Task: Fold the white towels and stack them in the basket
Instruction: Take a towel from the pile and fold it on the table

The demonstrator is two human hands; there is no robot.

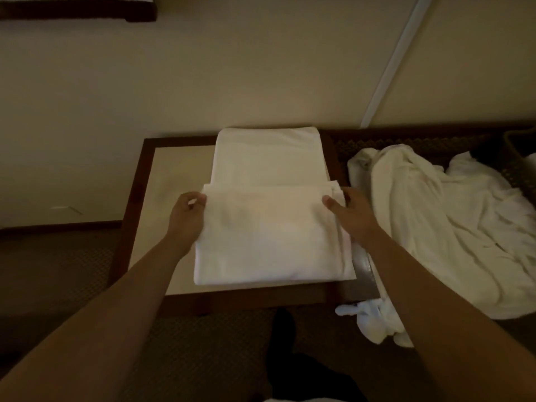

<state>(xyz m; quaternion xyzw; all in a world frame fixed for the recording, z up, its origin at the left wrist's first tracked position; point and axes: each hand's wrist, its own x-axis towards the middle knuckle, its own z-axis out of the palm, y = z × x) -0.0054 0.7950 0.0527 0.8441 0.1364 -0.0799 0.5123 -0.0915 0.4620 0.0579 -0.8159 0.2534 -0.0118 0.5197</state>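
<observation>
Your two forearms reach out over the carpet toward a dark-framed desk [136, 181], where a white towel [269, 233] lies partly folded, its near half doubled over and its far half stretched flat toward the wall. Your left hand [185, 219] pinches the left end of the folded edge between thumb and curled fingers; your right hand [352, 219] grasps the right end, thumb on top and fingers tucked under the layers. The step in hand looks like bringing the fold across, so keep both corners level, draw the edge taut between your hands and line it up with the side edges before you press it flat; uneven pull would likely leave the stack crooked. Just to the right, a heap of unfolded white linen [435, 227] sprawls over a dark patterned surface, with a small bluish-white bundle [368, 317] hanging at its near corner. At the far right edge, a dark woven rim may be the basket [519, 143], though too little shows to be sure. Most of the job appears to lie ahead.
</observation>
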